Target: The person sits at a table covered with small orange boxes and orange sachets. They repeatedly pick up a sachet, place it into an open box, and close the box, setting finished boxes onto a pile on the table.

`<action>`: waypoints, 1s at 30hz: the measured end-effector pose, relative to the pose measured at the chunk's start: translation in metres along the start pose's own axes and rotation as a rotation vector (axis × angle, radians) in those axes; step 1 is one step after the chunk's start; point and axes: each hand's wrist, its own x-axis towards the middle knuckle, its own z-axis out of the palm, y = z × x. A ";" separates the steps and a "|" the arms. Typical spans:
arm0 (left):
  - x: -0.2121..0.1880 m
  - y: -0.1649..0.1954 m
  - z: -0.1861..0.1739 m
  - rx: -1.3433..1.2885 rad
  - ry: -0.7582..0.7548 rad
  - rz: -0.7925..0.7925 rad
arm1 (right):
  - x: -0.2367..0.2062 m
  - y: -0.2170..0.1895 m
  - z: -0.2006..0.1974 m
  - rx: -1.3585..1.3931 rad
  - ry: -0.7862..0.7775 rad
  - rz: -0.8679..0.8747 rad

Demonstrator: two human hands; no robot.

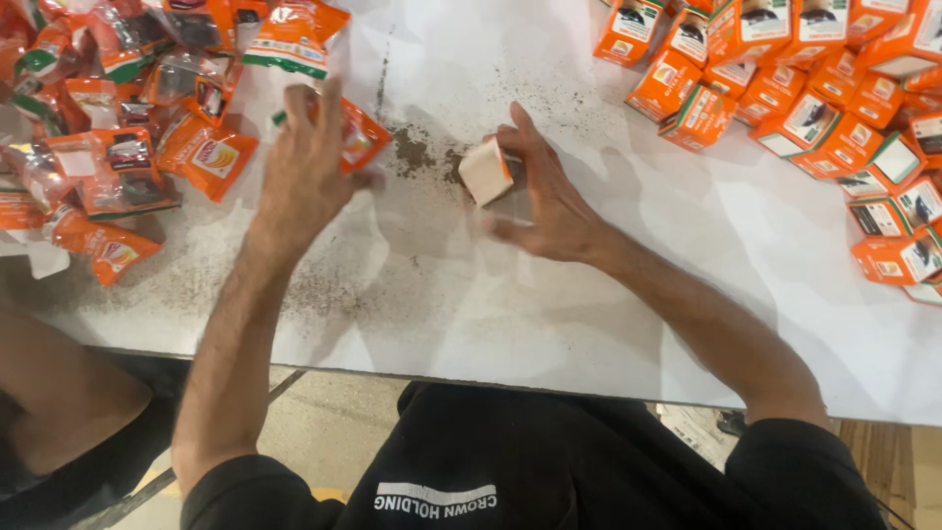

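My left hand (306,162) reaches forward over the white table (589,294) and grips an orange plastic sachet (361,137) at the edge of a heap of such sachets. My right hand (545,196) rests on the table near the middle and holds a small carton (485,172) tilted on its side, its pale flap end facing left. A patch of dark powder (417,152) is scattered on the table between the two hands.
A pile of orange sachets (118,108) covers the far left of the table. Several small orange cartons (814,88) lie in a heap at the far right. Another person's arm (59,393) shows at the lower left, beside the table's near edge.
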 end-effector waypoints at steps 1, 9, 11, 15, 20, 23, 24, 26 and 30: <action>-0.002 0.011 0.002 -0.014 0.027 0.025 | -0.001 -0.001 0.003 -0.214 0.047 -0.056; -0.017 0.033 0.010 0.110 0.362 0.160 | -0.007 0.003 0.004 -0.075 0.111 0.039; -0.018 0.023 0.001 0.129 0.246 0.052 | -0.011 0.004 -0.003 -0.052 0.084 0.073; -0.020 0.025 -0.011 0.111 0.140 -0.043 | -0.014 0.004 -0.003 -0.029 0.108 0.188; -0.035 0.087 0.014 -0.286 0.399 0.377 | -0.015 0.007 0.005 -0.073 0.159 0.143; -0.018 0.109 0.046 -0.281 0.314 0.640 | -0.016 0.010 0.004 -0.087 0.149 0.144; -0.012 0.110 0.054 -0.245 0.353 0.645 | -0.016 0.011 0.003 -0.102 0.137 0.133; -0.004 0.105 0.065 -0.170 0.403 0.632 | -0.017 0.013 0.002 -0.111 0.122 0.112; -0.012 0.097 0.067 -0.083 0.380 0.529 | -0.018 0.013 0.005 -0.098 0.120 0.102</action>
